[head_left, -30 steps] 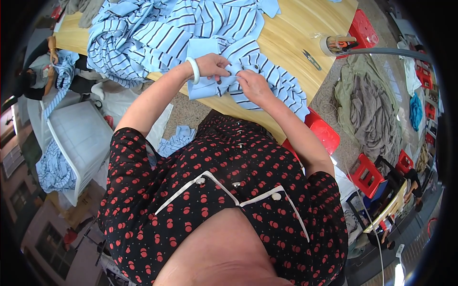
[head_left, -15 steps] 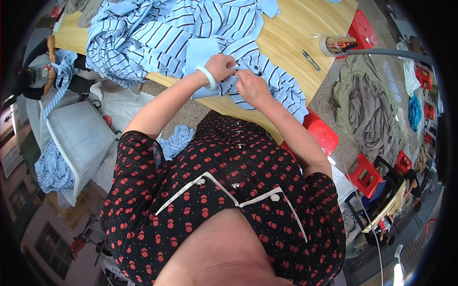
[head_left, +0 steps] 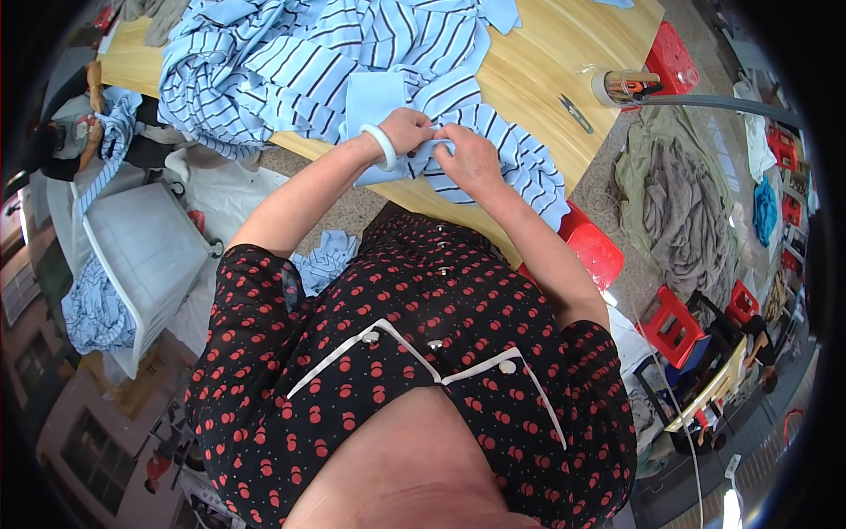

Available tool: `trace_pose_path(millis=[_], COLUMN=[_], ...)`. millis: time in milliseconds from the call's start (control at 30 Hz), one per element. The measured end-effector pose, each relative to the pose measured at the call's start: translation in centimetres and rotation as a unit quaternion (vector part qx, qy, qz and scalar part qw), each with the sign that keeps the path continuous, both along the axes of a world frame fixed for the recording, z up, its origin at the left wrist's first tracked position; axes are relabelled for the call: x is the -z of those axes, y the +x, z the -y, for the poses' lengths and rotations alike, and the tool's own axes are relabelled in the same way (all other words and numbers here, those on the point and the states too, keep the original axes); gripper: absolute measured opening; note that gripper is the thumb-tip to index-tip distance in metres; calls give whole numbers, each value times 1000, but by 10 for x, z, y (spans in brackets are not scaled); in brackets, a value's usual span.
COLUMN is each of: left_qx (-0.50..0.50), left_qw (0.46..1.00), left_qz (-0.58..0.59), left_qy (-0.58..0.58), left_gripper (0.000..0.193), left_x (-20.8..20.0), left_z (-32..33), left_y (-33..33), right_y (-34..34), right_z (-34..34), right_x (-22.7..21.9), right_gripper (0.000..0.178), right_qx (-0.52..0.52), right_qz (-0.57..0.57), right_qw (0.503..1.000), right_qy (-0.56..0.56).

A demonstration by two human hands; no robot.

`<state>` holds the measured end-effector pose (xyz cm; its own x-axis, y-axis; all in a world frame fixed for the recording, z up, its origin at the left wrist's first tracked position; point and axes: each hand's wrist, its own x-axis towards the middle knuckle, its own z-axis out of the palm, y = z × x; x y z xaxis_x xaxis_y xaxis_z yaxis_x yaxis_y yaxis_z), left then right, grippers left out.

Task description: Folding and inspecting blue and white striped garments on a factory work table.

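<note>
A light blue shirt with dark and white stripes (head_left: 520, 154) lies bunched along the table's near edge. My left hand (head_left: 407, 132), below a pale bangle (head_left: 384, 146), pinches the shirt's plain blue part between closed fingertips. Close beside it, my right hand (head_left: 471, 160) is closed on the same cloth, thumb and fingers together. The fingertips of both hands almost meet. What exactly lies between them is too small to tell.
More striped fabric (head_left: 291, 75) is heaped across the wooden table (head_left: 529, 66). Thread snips (head_left: 575, 113) and a tool cup (head_left: 608, 88) sit at the right. Red stools (head_left: 590, 247) stand beside the table. A white bin (head_left: 145, 256) and another person (head_left: 75, 132) are at the left.
My right hand has shifted slightly up, and its fingers have changed their grip on the cloth. Dark buttons seen earlier beside the fingers are now mostly out of sight.
</note>
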<state>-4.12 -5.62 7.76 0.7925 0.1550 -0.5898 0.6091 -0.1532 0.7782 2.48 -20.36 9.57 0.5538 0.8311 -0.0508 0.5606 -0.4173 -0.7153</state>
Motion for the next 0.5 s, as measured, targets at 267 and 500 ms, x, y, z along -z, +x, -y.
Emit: trace_pose_path(millis=[267,500], left_qx=[-44,81], left_qw=[998,971], left_qz=[-24,121], left_qy=[-31,190], left_gripper=[22,24], left_x=[3,-11], left_z=[-1,10], left_y=[-4,-8], right_y=[-5,-3], right_z=[1,3], right_x=[6,10], right_gripper=[13,11], right_qx=[-7,-24], right_qz=[92,149], right_qw=[995,988], right_qy=[33,38])
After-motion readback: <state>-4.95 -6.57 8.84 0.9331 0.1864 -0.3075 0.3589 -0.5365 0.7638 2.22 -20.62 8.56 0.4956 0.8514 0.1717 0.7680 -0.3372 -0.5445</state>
